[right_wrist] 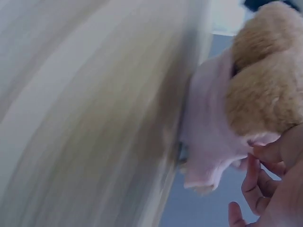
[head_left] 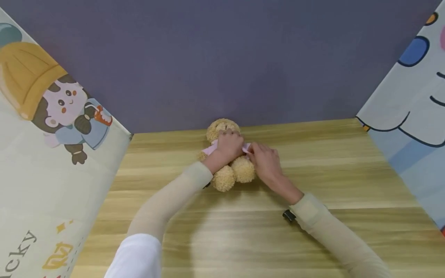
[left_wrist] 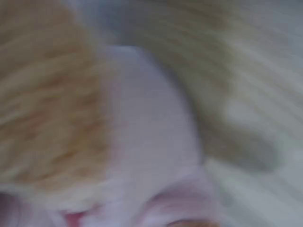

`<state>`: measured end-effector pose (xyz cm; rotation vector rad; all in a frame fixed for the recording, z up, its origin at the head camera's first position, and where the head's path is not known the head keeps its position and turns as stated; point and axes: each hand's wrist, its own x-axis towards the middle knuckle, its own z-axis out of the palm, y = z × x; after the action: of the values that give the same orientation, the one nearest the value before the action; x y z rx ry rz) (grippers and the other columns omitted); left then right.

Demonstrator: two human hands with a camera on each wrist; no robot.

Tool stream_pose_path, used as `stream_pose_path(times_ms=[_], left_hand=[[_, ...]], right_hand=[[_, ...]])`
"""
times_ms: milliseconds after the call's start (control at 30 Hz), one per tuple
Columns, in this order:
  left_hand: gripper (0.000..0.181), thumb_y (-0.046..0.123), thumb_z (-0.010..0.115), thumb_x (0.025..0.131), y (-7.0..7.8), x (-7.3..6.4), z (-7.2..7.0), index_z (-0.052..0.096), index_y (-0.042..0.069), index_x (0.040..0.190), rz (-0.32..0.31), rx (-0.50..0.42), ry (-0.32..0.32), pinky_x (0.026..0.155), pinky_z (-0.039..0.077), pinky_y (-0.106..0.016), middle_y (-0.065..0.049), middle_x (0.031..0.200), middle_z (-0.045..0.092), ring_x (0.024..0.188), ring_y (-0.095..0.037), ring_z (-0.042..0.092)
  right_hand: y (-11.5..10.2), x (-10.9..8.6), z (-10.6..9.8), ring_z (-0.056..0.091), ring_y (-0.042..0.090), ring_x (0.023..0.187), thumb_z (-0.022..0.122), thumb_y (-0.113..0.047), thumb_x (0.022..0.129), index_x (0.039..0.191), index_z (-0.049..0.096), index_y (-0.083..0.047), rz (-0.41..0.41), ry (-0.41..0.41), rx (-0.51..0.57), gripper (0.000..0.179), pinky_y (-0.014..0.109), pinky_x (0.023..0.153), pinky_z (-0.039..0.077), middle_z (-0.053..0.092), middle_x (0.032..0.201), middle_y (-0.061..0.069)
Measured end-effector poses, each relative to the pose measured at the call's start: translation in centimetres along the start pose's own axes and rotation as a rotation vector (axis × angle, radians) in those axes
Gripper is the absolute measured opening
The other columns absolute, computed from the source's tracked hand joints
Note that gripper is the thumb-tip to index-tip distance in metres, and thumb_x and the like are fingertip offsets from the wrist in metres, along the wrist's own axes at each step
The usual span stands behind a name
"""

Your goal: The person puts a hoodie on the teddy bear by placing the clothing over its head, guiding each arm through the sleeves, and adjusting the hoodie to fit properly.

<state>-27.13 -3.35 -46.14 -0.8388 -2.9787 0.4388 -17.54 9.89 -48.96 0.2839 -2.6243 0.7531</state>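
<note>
A curly tan teddy bear in a pale pink shirt lies on its back on the wooden tabletop, head toward the grey wall. Across its chest is my left hand, fingers curled down at the shirt and hiding most of the front. My right hand pinches the shirt's edge at the bear's side between thumb and fingertips, beside a fuzzy leg. The left wrist view is blurred; it shows tan fur beside the shirt, and no fingers can be made out there.
Behind the bear rises a grey-purple wall. Printed cartoon panels stand at the left and right of the wood-grain tabletop. A small black device sits at the right wrist.
</note>
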Motion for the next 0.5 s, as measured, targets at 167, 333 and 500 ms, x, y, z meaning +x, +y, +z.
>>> stream_pose_path(times_ms=[167, 333, 500], left_hand=[[0.039, 0.048, 0.054, 0.102, 0.1, -0.1, 0.6, 0.066, 0.021, 0.128, -0.034, 0.027, 0.066, 0.099, 0.041, -0.055, -0.003, 0.126, 0.064, 0.119, -0.029, 0.054], [0.046, 0.046, 0.061, 0.1, -1.4, -3.1, -0.4, 0.061, 0.018, 0.136, 0.002, -0.151, 0.105, 0.105, 0.041, -0.055, -0.007, 0.137, 0.057, 0.127, -0.031, 0.05], [0.034, 0.034, 0.054, 0.105, -3.5, -6.8, -0.7, 0.065, 0.013, 0.13, 0.134, -0.356, 0.195, 0.101, 0.047, -0.05, -0.008, 0.132, 0.059, 0.124, -0.029, 0.053]], right_hand=[[-0.1, 0.5, -0.3, 0.067, 0.03, 0.086, 0.067, -0.019, 0.099, 0.105, 0.064, -0.006, -0.016, -0.051, 0.053, 0.015, 0.047, 0.073, 0.053, 0.072, 0.098, 0.011], [2.4, 1.3, -1.1, 0.066, 0.027, 0.082, 0.061, -0.012, 0.101, 0.118, 0.066, -0.002, 0.081, -0.107, 0.157, 0.02, 0.041, 0.069, 0.056, 0.071, 0.101, 0.015], [4.5, 2.4, -1.0, 0.069, 0.031, 0.086, 0.063, -0.007, 0.1, 0.118, 0.069, 0.001, 0.074, -0.132, 0.173, 0.021, 0.043, 0.073, 0.058, 0.072, 0.105, 0.018]])
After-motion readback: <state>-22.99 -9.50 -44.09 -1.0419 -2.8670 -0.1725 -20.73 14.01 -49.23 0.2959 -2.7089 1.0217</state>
